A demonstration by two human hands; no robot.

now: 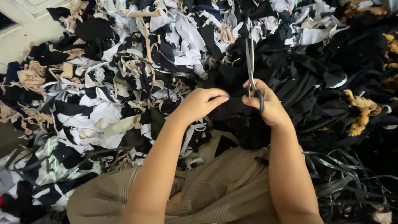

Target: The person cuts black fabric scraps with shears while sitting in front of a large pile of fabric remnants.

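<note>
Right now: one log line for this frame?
left hand: grips black fabric | right hand: holds scissors, blades closed, pointing away | around: scrap pile, black strips

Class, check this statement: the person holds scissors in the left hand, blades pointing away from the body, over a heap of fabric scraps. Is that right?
Not quite. The head view shows the scissors in the right hand, not the left. The left hand grips black cloth. The blades do point away, over the scraps.

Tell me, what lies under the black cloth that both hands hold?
Under the black cloth lie more dark scraps and the ribbed tan garment on the lap. Anything deeper is covered.
</note>
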